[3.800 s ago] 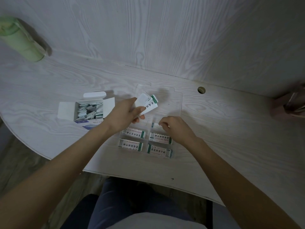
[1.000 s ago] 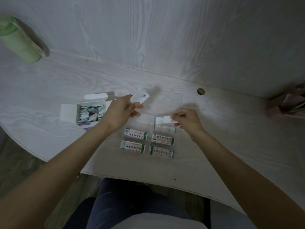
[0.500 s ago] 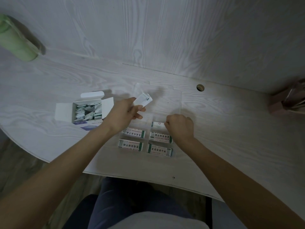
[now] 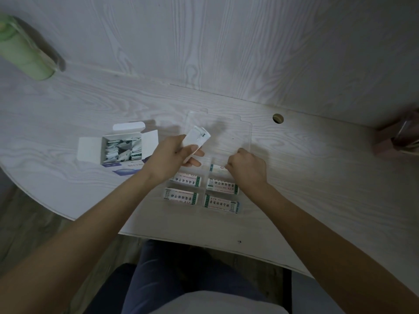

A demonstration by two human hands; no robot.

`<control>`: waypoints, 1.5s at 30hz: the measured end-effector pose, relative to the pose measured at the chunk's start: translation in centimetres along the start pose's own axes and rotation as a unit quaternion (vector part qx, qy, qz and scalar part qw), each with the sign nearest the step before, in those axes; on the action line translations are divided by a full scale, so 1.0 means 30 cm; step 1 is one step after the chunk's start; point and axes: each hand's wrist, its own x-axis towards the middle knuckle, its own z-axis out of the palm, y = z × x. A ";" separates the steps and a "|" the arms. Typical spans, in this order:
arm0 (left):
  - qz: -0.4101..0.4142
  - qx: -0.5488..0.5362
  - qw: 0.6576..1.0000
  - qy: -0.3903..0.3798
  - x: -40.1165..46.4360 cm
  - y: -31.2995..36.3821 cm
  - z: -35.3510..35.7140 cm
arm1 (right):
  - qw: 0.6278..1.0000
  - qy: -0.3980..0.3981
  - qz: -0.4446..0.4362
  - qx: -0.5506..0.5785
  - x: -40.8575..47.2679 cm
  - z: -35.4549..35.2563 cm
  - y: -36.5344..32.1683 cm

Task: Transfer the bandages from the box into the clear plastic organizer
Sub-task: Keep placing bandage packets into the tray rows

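head view: left hand (image 4: 172,158) grips a small stack of white wrapped bandages (image 4: 196,139); right hand (image 4: 247,169) fingers curled, pinching one bandage (image 4: 217,168) into the clear plastic organizer (image 4: 246,137); open white cardboard box (image 4: 120,150) sits left.

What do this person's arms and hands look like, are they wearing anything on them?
Both forearms are bare right down into the near corners of the picture: no sleeves show. The left hand and right hand wear no gloves, and no rings, watch or bracelet can be made out in the dim light.
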 end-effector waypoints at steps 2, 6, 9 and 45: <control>-0.024 -0.058 0.998 -0.023 -0.006 0.012 -0.001 | 0.986 0.034 0.023 0.161 -0.007 -0.030 -0.010; -0.061 -0.111 0.990 -0.064 -0.016 0.032 0.008 | 0.766 -0.047 0.065 0.637 -0.027 -0.141 -0.042; -0.062 -0.097 0.989 -0.089 -0.014 0.039 0.016 | 0.734 -0.055 0.034 0.676 -0.025 -0.170 -0.054; -0.065 0.006 0.997 0.036 -0.044 0.037 -0.081 | 0.709 0.010 0.140 0.691 0.005 -0.168 -0.090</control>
